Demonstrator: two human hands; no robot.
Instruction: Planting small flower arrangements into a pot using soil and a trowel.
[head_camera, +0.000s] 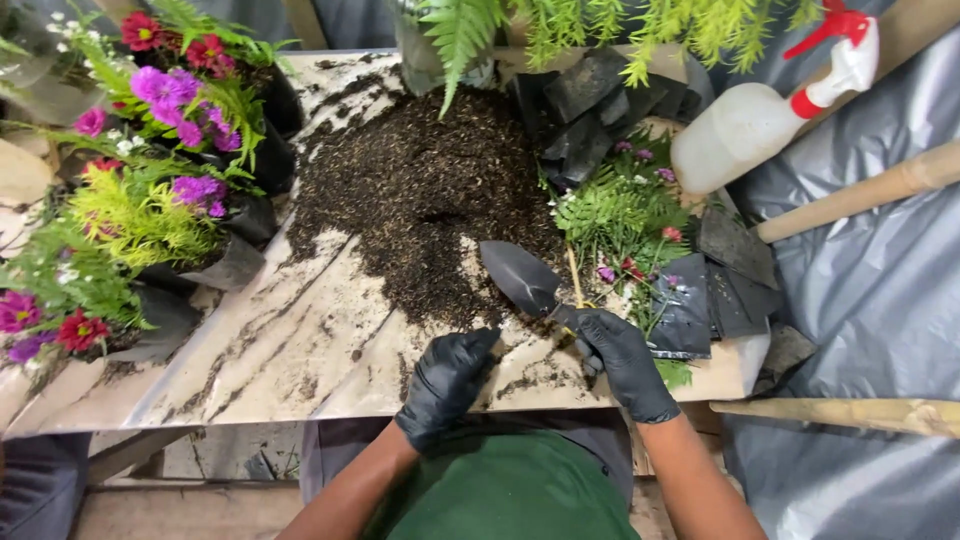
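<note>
My right hand (625, 362), in a black glove, grips the handle of a small black trowel (520, 277) whose blade points up-left over the edge of a dark soil heap (420, 190). The blade looks bare of soil. My left hand (448, 380), also black-gloved, rests with curled fingers on the marbled tabletop (300, 350) near its front edge, just left of the trowel handle, holding nothing that I can see. Loose cut stems with small flowers (625, 225) lie to the right of the trowel.
Potted pink, purple and red flowers in black bags (160, 170) crowd the left side. Empty black plastic bags (590, 105) sit behind the soil and at the right (715, 290). A white spray bottle with a red trigger (770, 110) lies at top right. Wooden poles (860, 195) cross grey sheeting.
</note>
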